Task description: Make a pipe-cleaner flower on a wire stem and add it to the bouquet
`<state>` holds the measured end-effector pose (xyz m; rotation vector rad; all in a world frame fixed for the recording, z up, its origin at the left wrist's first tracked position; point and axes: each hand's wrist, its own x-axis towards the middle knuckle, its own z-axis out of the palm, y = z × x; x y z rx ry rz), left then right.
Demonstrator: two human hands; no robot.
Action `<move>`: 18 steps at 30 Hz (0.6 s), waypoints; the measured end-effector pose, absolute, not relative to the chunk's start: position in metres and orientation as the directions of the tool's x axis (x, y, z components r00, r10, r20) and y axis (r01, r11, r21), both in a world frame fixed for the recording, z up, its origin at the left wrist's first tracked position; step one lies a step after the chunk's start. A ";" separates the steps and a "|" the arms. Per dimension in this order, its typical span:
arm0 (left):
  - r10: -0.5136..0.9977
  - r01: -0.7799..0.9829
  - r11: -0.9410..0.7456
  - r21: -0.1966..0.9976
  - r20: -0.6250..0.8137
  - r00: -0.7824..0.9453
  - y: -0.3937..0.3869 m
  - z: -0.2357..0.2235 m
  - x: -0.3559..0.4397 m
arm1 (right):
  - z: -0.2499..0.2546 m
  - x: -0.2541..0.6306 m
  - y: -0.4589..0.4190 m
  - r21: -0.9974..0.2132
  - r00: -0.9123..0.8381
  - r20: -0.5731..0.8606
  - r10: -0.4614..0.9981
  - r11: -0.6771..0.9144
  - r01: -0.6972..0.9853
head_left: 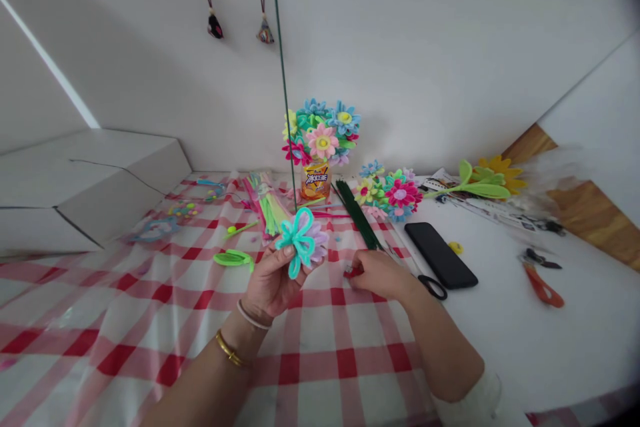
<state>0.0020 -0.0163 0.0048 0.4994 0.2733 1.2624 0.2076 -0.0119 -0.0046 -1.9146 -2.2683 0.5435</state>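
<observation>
My left hand [276,279] grips a pipe-cleaner flower, with its teal looped layer [299,240] facing me and lavender petals [319,240] behind. From the flower a thin dark-green stem wire [284,73] rises almost straight up. Low over the checked cloth, my right hand [373,273] is closed, fingertips pressed together around something small that I cannot make out. Just beyond that hand lies a bundle of dark-green stem wires [359,215]. The black handle of a pair of scissors [433,287] shows beside my right forearm.
Behind stands a bouquet of pipe-cleaner flowers [323,140] in an orange-labelled container [316,181]. More flowers [395,193] lie right of it. A black phone [440,255] and orange-handled pliers [543,283] rest on the white surface. Pipe cleaners [267,203] and a green leaf [233,258] lie left.
</observation>
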 end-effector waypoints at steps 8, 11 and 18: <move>0.957 -0.839 0.201 0.506 0.083 0.279 -0.015 0.006 0.000 | 0.010 0.189 -0.019 -0.991 -0.337 0.111 0.935 0.130 0.034; 0.952 -0.830 0.205 0.518 0.093 0.293 -0.015 0.005 0.000 | 0.010 0.187 -0.021 -0.989 -0.329 0.133 0.935 0.101 -0.112; 0.947 -0.830 0.205 0.519 0.109 0.302 -0.014 0.001 -0.001 | 0.006 0.188 -0.018 -0.970 -0.212 0.041 0.976 -0.011 -0.242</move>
